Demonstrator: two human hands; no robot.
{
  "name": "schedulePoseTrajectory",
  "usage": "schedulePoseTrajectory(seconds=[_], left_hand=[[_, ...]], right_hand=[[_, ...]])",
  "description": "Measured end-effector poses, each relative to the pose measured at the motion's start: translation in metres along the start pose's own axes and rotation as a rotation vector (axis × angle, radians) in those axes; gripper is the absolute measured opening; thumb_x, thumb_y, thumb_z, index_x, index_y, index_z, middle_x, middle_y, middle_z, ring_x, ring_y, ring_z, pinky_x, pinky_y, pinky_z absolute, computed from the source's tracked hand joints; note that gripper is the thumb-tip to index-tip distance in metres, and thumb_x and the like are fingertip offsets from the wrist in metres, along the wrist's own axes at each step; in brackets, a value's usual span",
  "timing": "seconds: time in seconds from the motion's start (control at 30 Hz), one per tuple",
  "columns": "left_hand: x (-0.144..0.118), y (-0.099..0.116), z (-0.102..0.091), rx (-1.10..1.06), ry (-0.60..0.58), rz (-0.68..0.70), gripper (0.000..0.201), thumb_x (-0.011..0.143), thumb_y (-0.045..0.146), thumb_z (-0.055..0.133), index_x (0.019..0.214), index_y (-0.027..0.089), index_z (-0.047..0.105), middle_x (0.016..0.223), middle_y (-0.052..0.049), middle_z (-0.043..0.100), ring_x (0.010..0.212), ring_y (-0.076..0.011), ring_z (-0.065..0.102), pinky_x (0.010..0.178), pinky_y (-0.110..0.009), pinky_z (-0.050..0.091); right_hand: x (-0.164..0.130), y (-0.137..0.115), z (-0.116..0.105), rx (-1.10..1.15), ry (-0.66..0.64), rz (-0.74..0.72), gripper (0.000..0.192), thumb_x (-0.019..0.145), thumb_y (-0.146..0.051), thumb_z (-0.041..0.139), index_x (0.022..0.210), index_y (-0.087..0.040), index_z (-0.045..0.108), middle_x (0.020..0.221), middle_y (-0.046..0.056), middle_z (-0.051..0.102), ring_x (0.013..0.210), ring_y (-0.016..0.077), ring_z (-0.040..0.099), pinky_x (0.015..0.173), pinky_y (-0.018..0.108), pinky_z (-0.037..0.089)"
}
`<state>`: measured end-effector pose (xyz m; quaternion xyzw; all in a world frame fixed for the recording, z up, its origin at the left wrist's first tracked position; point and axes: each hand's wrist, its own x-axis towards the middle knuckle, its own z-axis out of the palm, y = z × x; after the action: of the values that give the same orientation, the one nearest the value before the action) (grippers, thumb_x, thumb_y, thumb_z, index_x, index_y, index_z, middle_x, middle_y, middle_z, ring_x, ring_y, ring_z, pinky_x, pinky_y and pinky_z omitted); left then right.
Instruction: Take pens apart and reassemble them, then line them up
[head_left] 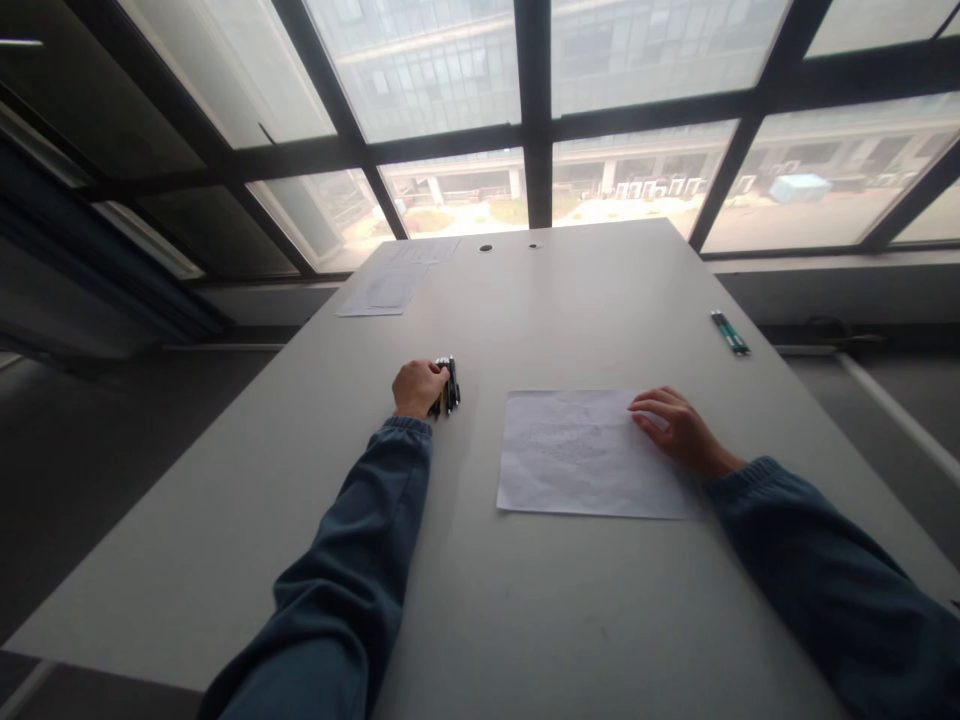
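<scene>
several dark pens (454, 382) at left hand (420, 388), cannot tell if gripped; right hand (679, 430) over paper (570, 455), fingers loosely parted

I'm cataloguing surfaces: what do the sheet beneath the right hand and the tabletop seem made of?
Sheet: matte paper, judging by its thinness and slight ripples. Tabletop: perhaps laminate, smooth and whitish with a soft sheen; its core can't be told.

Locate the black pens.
In the head view, the black pens lie on the table left of centre, at the left hand, left of the white sheet.
</scene>
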<state>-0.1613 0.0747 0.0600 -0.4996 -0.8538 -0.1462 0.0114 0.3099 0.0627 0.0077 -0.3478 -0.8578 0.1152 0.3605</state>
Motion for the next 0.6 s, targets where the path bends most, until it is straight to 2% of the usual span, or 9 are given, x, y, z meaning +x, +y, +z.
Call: schedulePoseTrajectory(seconds=[0.3, 0.6], left_hand=[[0.0007, 0.0012, 0.0002, -0.017, -0.035, 0.003, 0.031, 0.077, 0.048, 0.063, 0.088, 0.024, 0.078, 0.094, -0.012, 0.077, 0.092, -0.0293, 0.071, 0.079, -0.034, 0.053], [0.0004, 0.0002, -0.0032, -0.033, -0.043, 0.021, 0.035, 0.077, 0.051, 0.064, 0.088, 0.022, 0.079, 0.096, -0.015, 0.076, 0.093, -0.031, 0.07, 0.078, -0.036, 0.052]], right_hand=[[0.0012, -0.0012, -0.0003, 0.011, 0.009, -0.007, 0.012, 0.093, -0.025, 0.06, 0.095, -0.022, 0.071, 0.097, 0.008, 0.071, 0.092, 0.025, 0.062, 0.084, 0.044, 0.054], [0.0012, -0.0029, -0.0018, 0.026, 0.006, 0.024, 0.014, 0.093, -0.028, 0.06, 0.095, -0.023, 0.073, 0.097, 0.009, 0.071, 0.093, 0.0261, 0.063, 0.085, 0.046, 0.055]])
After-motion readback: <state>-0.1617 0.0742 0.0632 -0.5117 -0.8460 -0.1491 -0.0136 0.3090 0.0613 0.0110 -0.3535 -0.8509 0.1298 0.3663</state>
